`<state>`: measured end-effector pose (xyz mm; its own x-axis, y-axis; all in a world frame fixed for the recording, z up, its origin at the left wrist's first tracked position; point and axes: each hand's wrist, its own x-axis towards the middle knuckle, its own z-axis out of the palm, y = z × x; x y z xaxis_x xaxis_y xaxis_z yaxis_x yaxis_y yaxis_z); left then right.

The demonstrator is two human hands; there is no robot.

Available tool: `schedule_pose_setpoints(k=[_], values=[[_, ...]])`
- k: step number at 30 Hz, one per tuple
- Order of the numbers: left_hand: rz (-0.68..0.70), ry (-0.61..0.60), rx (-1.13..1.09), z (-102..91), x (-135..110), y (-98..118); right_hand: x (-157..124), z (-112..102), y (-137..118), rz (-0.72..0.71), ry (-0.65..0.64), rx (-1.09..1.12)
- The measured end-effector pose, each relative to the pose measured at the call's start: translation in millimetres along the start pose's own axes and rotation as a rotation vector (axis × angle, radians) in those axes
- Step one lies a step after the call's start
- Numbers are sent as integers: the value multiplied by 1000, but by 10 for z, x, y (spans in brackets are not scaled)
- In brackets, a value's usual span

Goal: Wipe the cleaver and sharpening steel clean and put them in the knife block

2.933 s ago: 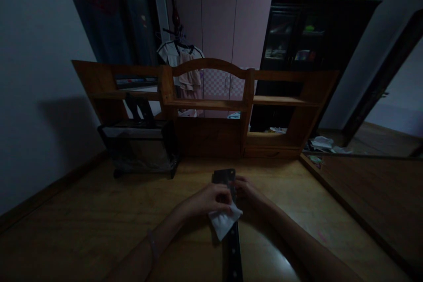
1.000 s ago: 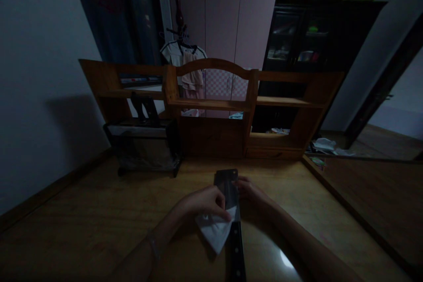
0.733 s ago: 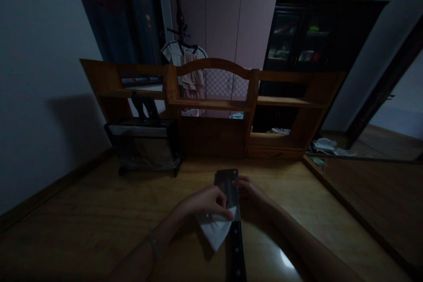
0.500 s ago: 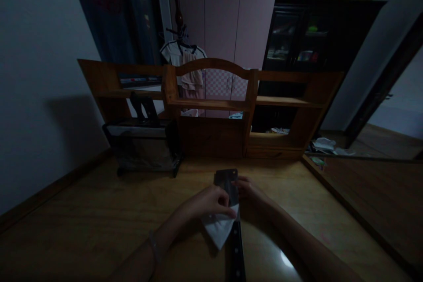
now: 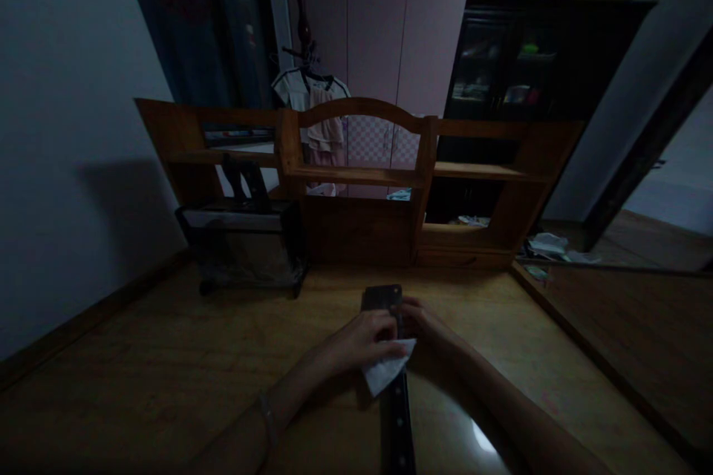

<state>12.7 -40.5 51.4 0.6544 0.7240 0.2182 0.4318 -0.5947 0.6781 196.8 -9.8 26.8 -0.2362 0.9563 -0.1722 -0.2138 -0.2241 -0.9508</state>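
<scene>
A cleaver with a dark broad blade lies flat on the wooden desk, its black riveted handle pointing toward me. My left hand is closed on a white tissue and presses it on the blade near the handle. My right hand rests on the right side of the blade, fingers curled against its edge.
A wooden shelf unit stands along the desk's back edge. A black wire rack with a clear front sits at the back left. Beyond are a pink wardrobe and a dark cabinet. The room is dim.
My left hand has slid the tissue up the blade, away from me, after being drawn back toward the handle. The right hand and the cleaver have stayed in place.
</scene>
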Motion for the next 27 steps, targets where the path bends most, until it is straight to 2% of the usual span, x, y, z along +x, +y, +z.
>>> schedule_pose_setpoints(k=[6, 17, 27], values=[[3, 14, 21, 7, -9, 8, -25, 33, -39, -8, 0, -6], [11, 67, 189, 56, -6, 63, 26, -56, 55, -32, -25, -63], [23, 85, 251, 51, -28, 125, 30, -38, 39, -12, -103, -44]])
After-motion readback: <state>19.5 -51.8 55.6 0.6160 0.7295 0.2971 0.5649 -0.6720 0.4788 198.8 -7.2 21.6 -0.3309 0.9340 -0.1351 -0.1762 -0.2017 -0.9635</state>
